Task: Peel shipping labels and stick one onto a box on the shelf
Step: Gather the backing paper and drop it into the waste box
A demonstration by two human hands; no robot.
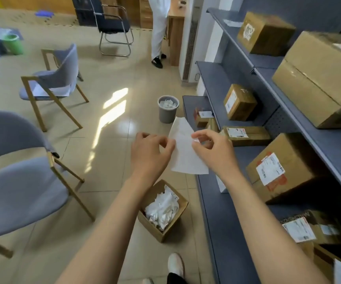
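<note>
A white shipping label sheet (185, 152) hangs in the air in front of me, pinched on both sides. My left hand (150, 153) grips its left edge and my right hand (212, 149) pinches its right edge near the top. Blue-grey shelves (218, 83) run along the right side. They carry several cardboard boxes, among them a large box (317, 78) on an upper shelf and a labelled box (280, 169) lower down, just right of my right hand.
On the floor below my hands stands an open cardboard box (161, 210) full of crumpled paper. A grey bin (168, 109) with paper scraps stands further off. Blue chairs (51, 85) occupy the left. A person in white (159, 29) stands at the back.
</note>
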